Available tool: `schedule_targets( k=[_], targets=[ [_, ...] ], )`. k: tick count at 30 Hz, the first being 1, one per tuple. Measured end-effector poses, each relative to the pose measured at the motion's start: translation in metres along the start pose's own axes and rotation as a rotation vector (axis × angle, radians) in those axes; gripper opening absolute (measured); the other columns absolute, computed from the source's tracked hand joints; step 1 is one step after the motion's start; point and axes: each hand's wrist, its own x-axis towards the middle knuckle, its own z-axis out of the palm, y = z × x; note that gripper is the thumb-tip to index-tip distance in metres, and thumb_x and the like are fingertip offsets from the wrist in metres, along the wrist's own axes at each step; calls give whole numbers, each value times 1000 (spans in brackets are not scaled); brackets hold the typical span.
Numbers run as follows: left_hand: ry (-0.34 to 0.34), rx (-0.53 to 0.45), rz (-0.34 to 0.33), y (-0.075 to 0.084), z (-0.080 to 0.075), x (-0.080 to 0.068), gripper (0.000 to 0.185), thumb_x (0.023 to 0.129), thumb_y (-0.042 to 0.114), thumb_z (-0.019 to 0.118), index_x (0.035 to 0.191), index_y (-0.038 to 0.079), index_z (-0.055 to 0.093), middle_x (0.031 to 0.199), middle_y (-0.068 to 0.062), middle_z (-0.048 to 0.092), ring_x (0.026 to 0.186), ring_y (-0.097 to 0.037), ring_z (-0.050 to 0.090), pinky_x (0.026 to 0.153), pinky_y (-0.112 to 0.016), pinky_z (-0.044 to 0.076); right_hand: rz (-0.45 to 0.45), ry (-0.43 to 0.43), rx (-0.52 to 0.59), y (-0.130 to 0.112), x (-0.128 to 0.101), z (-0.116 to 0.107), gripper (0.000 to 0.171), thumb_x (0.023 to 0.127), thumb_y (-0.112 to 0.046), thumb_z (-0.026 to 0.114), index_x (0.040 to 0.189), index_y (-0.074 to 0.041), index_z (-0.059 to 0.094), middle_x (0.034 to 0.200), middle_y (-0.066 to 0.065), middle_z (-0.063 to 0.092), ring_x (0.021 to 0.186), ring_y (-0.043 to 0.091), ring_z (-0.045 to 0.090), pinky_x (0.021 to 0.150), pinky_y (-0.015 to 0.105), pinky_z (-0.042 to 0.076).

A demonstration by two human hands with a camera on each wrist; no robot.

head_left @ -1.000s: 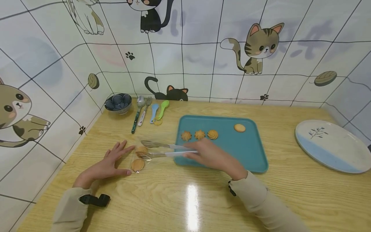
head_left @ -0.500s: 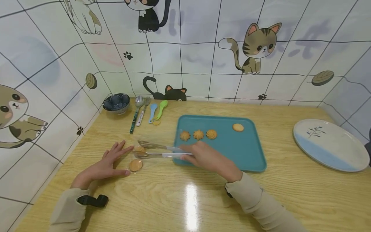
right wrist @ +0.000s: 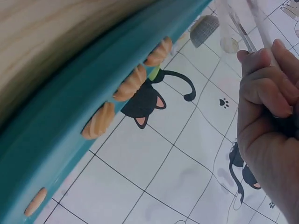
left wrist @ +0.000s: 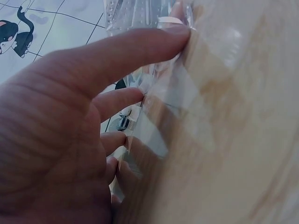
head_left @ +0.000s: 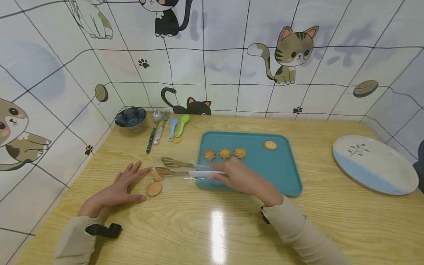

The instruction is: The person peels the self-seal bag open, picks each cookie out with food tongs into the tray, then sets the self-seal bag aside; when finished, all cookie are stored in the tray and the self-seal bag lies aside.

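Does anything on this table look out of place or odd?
Yes: a small yellow piece lies loose among the cutlery, below the green spoon. One round biscuit sits apart from the three swirled ones on the teal tray.

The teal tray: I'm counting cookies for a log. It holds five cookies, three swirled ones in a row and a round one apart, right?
Not quite. The head view shows four cookies on the teal tray, not five: three swirled cookies in a row and one round cookie set apart toward the back right.
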Motion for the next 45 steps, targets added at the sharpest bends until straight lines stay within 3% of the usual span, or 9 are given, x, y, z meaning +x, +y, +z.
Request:
schedule_targets(
  k=[4, 8, 14, 21, 27, 35, 45],
  targets=[
    [7, -4, 10, -3, 1, 0, 82, 80, 34, 73, 147, 18, 29, 151, -26, 0, 134, -47, -10, 94, -70, -7, 11, -30, 7, 0, 0, -1, 38, 94, -25, 56, 121, 1, 60, 67, 1, 64, 48, -2, 48, 56, 21, 45],
    [8, -2, 2, -4, 2, 2, 83, 80, 35, 73, 147, 16, 29, 152, -25, 0, 135, -46, -10, 95, -69, -8, 8, -34, 3, 2, 1, 0, 37, 93, -25, 58, 121, -1, 61, 81, 2, 69, 53, -3, 50, 55, 21, 44],
    [7, -14, 11, -7, 2, 4, 83, 79, 34, 73, 147, 18, 29, 152, -24, 0, 135, -46, -11, 96, -69, -9, 39, -59, -34, 0, 6, 4, 40, 93, -27, 57, 124, -1, 59, 78, 1, 68, 50, -1, 45, 55, 21, 42],
    [5, -26, 18, -10, 2, 5, 83, 79, 33, 73, 148, 18, 28, 152, -24, -1, 135, -44, -12, 96, -68, -10, 42, -72, -68, -4, 11, 7, 38, 94, -25, 56, 124, -1, 59, 51, -9, 46, 42, 2, 30, 47, 21, 33],
    [2, -27, 12, -11, 1, 4, 83, 80, 33, 73, 148, 21, 27, 152, -23, -1, 135, -44, -12, 96, -68, -10, -22, -43, -103, -4, 11, 8, 34, 94, -23, 56, 119, -1, 61, 54, -8, 48, 40, 0, 31, 43, 18, 30],
    [7, -14, 1, -10, 0, 3, 83, 80, 35, 73, 148, 23, 27, 152, -23, 0, 135, -44, -11, 95, -69, -9, -2, -36, -51, -4, 3, -6, 36, 95, -23, 55, 120, 2, 60, 54, -6, 53, 40, 0, 35, 46, 19, 36],
    [-1, -13, -7, -9, 2, 2, 83, 80, 35, 73, 148, 20, 28, 152, -24, 0, 135, -46, -10, 95, -70, -9, -29, -18, -37, -1, -17, -28, 29, 96, -21, 54, 114, -1, 64, 72, 3, 66, 48, -2, 45, 54, 22, 43]
  ],
)
